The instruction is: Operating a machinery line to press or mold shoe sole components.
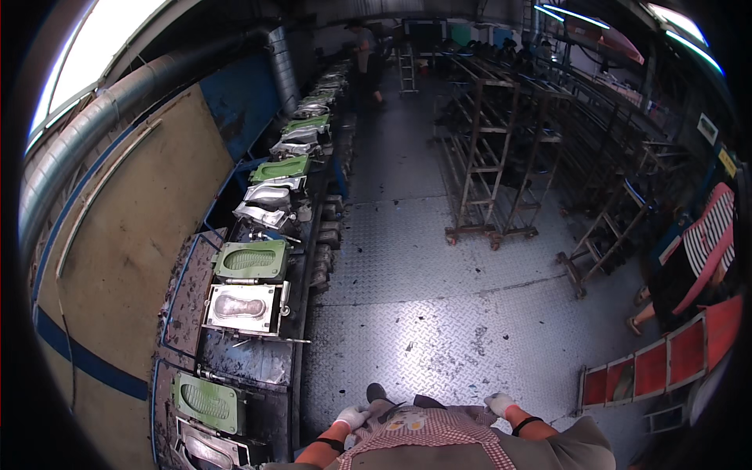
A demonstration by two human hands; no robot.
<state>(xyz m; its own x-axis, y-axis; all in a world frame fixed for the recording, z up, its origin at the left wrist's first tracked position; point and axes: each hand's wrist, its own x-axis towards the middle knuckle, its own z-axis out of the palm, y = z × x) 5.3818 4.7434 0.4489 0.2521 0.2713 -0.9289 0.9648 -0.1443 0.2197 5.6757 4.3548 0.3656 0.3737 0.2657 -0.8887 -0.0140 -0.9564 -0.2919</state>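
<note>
My left hand (352,417), in a white glove, is held low at the left side of my checked apron (435,425). Its fingers look curled in, close to the cloth. On the other side, my right hand (499,404), also white-gloved, is closed beside the apron's right edge. Whether either hand grips the cloth or anything small cannot be made out. To my left, an open shoe-sole mould shows a green upper half (251,260) and a silver lower half (241,307). Nearer me lies another open mould with a green half (206,403) and a metal half (205,448).
A long bench (244,362) carries a row of moulds away along the left. Wheeled metal racks (484,168) stand on the right of the tread-plate floor (415,337). A red-panelled frame (650,368) and a person in a striped top (711,235) are at right; another person (365,59) stands far ahead.
</note>
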